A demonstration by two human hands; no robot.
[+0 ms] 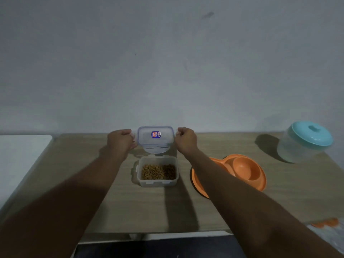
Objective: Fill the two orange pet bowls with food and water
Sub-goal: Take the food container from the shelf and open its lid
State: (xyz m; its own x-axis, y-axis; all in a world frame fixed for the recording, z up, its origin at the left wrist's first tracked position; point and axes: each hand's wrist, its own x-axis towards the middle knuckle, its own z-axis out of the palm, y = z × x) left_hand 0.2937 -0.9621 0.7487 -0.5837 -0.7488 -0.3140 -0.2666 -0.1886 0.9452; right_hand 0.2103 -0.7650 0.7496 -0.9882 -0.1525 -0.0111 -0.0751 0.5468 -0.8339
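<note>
An open clear plastic container (157, 180) with brown pet food in it sits on the wooden table (288, 192). Its clear lid (156, 139), which has a blue seal and a sticker, is held up behind the container. My left hand (122, 140) pinches the lid's left flap and my right hand (186, 139) pinches its right flap. The orange double pet bowl (243, 170) lies to the right of the container, partly hidden by my right forearm. The bowl that shows looks empty.
A translucent jar with a teal lid (305, 143) stands at the back right of the table. A white surface (20, 157) adjoins the table on the left. An orange item (325, 223) lies below the table's right front edge. A wall rises behind.
</note>
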